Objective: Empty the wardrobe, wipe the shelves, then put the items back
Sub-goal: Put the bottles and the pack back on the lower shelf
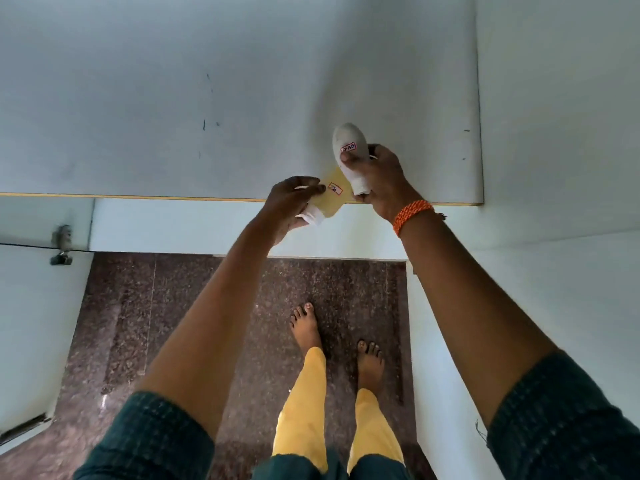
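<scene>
We hold two small bottles up at the front edge of the white wardrobe shelf.

Nearest us, our dark green sleeves (152,441) and yellow trousers (304,410) frame bare feet on the speckled brown floor (194,306). Further out, our left hand (289,202) curls its fingers round a yellow bottle (331,195) with a white cap and a small red-bordered label; what is in it we cannot tell. Just beside it, our right hand (375,174), an orange thread band (412,216) on its wrist, grips a white bottle (348,154), also labelled, cap end down, rounded base up. The two bottles overlap or touch. Beyond them lies the shelf (207,98), with a few dark marks.
</scene>
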Action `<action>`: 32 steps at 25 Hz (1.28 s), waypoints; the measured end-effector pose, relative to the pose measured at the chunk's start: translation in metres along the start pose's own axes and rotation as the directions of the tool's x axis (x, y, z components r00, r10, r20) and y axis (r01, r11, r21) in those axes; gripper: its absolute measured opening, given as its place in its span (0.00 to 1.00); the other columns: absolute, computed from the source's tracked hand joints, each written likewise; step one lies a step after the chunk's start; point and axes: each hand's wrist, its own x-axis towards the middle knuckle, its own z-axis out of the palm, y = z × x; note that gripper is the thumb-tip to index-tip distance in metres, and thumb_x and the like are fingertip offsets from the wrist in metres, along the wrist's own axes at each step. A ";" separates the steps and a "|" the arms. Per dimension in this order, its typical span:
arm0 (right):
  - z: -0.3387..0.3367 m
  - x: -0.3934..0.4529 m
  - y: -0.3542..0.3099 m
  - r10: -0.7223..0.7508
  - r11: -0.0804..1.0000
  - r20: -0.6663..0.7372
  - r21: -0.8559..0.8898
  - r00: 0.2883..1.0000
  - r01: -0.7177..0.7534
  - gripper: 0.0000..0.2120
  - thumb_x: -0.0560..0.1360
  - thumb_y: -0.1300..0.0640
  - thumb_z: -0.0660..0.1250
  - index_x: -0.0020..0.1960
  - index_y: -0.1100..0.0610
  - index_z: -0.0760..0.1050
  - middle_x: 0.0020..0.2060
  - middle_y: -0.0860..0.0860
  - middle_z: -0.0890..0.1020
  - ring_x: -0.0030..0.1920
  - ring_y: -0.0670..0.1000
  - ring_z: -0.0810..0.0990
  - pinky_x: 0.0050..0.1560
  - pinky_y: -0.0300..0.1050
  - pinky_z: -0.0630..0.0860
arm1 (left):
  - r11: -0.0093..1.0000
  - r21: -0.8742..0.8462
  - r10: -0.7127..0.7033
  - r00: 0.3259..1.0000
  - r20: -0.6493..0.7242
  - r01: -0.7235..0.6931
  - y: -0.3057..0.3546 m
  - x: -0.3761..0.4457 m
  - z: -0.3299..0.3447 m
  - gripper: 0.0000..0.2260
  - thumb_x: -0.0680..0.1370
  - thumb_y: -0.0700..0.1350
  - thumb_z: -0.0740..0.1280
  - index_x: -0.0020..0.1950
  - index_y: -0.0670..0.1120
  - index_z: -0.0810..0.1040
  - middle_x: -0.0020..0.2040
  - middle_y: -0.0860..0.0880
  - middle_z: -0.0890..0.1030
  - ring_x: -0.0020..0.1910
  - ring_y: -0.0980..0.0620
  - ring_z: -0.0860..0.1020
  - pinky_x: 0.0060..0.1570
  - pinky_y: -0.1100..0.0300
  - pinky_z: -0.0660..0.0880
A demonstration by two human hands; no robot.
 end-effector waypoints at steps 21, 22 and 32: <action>0.011 0.071 0.009 -0.431 0.894 -0.101 -0.184 0.897 0.409 0.19 0.71 0.70 0.70 0.62 0.65 0.73 0.57 0.60 0.80 0.57 0.57 0.79 0.57 0.46 0.78 | 0.701 0.410 0.609 0.789 0.079 -0.583 0.050 0.077 -0.043 0.19 0.69 0.37 0.72 0.59 0.40 0.75 0.51 0.47 0.79 0.52 0.50 0.78 0.51 0.66 0.76; 0.011 0.070 0.011 -0.444 0.888 -0.091 -0.178 0.891 0.425 0.19 0.71 0.71 0.69 0.62 0.67 0.72 0.57 0.60 0.79 0.57 0.57 0.78 0.57 0.44 0.77 | 0.699 0.418 0.602 0.793 0.094 -0.580 0.048 0.078 -0.044 0.18 0.70 0.36 0.72 0.59 0.40 0.75 0.52 0.47 0.79 0.53 0.50 0.78 0.51 0.67 0.76; 0.005 0.065 0.012 -0.515 0.767 0.066 -0.409 0.854 0.494 0.17 0.72 0.69 0.67 0.60 0.64 0.72 0.53 0.52 0.77 0.54 0.53 0.77 0.54 0.45 0.78 | 0.812 0.378 0.442 0.891 0.100 -0.445 0.027 0.087 -0.042 0.24 0.76 0.35 0.68 0.71 0.39 0.68 0.66 0.43 0.75 0.66 0.46 0.73 0.66 0.55 0.69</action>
